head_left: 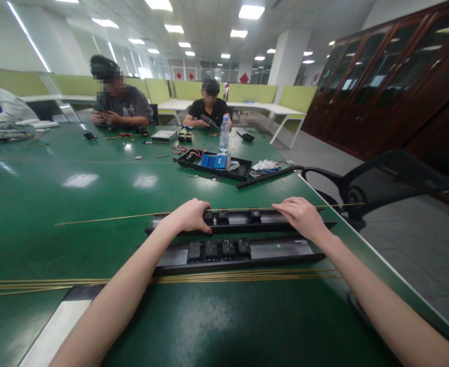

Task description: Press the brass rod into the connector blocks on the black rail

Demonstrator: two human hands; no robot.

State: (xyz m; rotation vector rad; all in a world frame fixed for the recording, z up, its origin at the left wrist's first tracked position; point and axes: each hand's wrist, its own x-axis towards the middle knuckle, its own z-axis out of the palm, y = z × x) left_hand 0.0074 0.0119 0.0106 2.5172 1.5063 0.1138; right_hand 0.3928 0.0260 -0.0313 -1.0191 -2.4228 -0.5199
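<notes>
Across the far channel (pixel 255 228), the left hand (pixel 192 214) curls half-open; the right hand (pixel 299 214) pinches a brass rod (pixel 113 219).

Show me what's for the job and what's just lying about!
Probably for the job:
long thin golden rod at the right hand
two long black channels holding black square blocks

Probably just lying about:
clear plastic bottle
shallow rectangular black tray
</notes>
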